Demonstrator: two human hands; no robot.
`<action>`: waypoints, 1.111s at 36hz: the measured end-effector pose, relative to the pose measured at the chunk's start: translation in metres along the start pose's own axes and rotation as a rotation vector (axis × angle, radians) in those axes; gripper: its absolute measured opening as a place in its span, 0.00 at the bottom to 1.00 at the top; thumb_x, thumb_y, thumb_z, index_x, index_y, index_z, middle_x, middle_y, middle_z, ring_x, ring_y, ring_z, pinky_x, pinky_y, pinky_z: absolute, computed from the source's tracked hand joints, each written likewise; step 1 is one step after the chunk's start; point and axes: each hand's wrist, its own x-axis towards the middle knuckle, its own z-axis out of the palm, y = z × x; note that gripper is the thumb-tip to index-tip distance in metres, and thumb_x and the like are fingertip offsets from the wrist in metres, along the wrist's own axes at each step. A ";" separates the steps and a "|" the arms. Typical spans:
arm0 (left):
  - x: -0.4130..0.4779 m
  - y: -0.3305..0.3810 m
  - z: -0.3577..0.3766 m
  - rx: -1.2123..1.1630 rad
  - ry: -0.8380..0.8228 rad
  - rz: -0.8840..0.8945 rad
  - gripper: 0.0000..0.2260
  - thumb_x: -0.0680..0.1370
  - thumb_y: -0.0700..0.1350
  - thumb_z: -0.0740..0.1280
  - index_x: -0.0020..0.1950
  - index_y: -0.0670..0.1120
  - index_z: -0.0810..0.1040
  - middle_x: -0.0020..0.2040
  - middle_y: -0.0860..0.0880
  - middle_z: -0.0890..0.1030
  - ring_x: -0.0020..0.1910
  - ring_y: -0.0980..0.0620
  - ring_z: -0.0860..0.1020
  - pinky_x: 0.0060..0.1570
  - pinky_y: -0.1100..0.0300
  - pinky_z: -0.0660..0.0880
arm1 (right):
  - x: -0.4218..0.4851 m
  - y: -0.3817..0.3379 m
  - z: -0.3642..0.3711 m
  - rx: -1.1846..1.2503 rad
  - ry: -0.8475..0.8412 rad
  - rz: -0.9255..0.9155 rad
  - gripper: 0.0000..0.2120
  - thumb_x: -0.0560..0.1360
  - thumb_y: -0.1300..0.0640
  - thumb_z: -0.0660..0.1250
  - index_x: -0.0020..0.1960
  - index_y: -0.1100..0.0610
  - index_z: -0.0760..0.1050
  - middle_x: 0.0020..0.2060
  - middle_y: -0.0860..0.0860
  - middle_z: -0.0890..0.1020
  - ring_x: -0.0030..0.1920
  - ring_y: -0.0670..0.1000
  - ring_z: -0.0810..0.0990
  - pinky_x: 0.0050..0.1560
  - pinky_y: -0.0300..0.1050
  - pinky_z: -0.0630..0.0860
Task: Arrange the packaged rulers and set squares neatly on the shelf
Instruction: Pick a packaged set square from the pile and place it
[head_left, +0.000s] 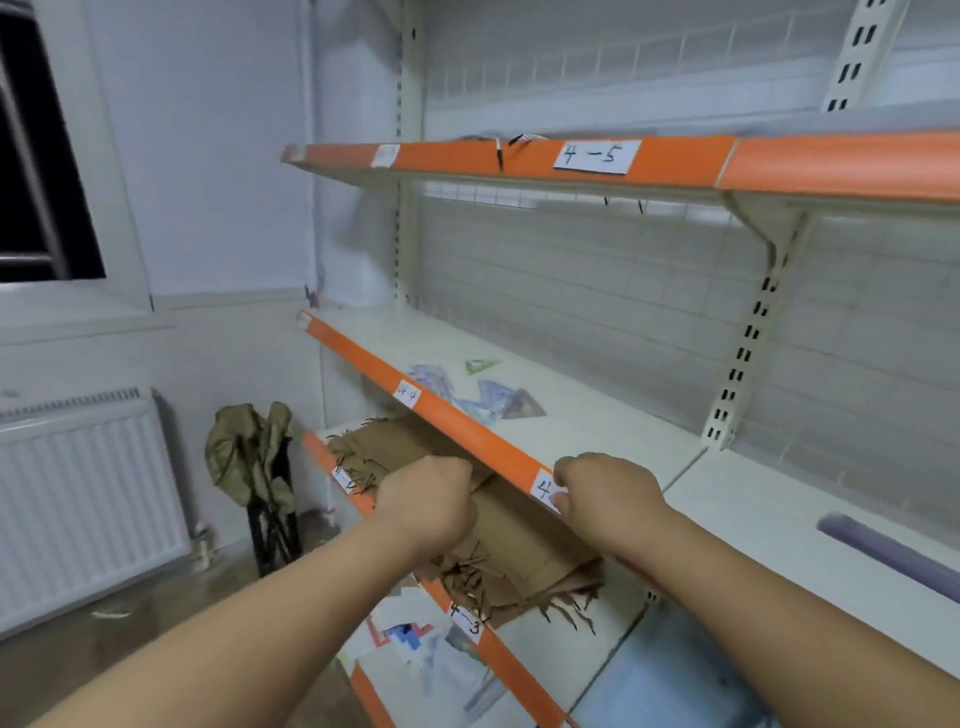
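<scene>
Both forearms reach in: left hand (423, 501) clenched in a fist-like grip over torn cardboard (524, 551) on the lower shelf; right hand (605, 496) curled at the orange shelf edge (467, 426), grip unclear. Packaged set squares (478, 395) lie scattered on that shelf beyond.

Two hands (423, 501) reach in. Four orange-edged shelves (457, 423) show. One radiator (88, 499) stands by the wall. One green set square (480, 365) lies alone.

Stockroom — labelled orange-edged shelves (457, 421)
</scene>
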 end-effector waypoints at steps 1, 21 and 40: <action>0.005 -0.009 0.001 0.003 0.002 -0.019 0.14 0.78 0.44 0.59 0.33 0.48 0.61 0.32 0.51 0.65 0.39 0.47 0.71 0.34 0.59 0.66 | 0.011 -0.005 0.003 0.006 -0.002 -0.017 0.12 0.79 0.50 0.58 0.58 0.53 0.74 0.53 0.52 0.78 0.53 0.55 0.77 0.46 0.44 0.71; 0.176 -0.113 0.018 0.072 -0.042 -0.180 0.05 0.76 0.42 0.59 0.40 0.47 0.68 0.39 0.50 0.73 0.40 0.48 0.72 0.36 0.60 0.66 | 0.233 -0.010 0.052 0.060 -0.066 -0.108 0.10 0.81 0.51 0.57 0.42 0.50 0.69 0.47 0.49 0.75 0.52 0.52 0.76 0.43 0.41 0.64; 0.265 -0.114 0.036 0.061 -0.086 -0.003 0.07 0.78 0.43 0.59 0.53 0.45 0.74 0.50 0.47 0.78 0.53 0.46 0.78 0.40 0.61 0.66 | 0.279 -0.002 0.068 0.136 -0.466 0.049 0.33 0.67 0.35 0.71 0.62 0.56 0.71 0.59 0.52 0.72 0.58 0.52 0.75 0.52 0.44 0.71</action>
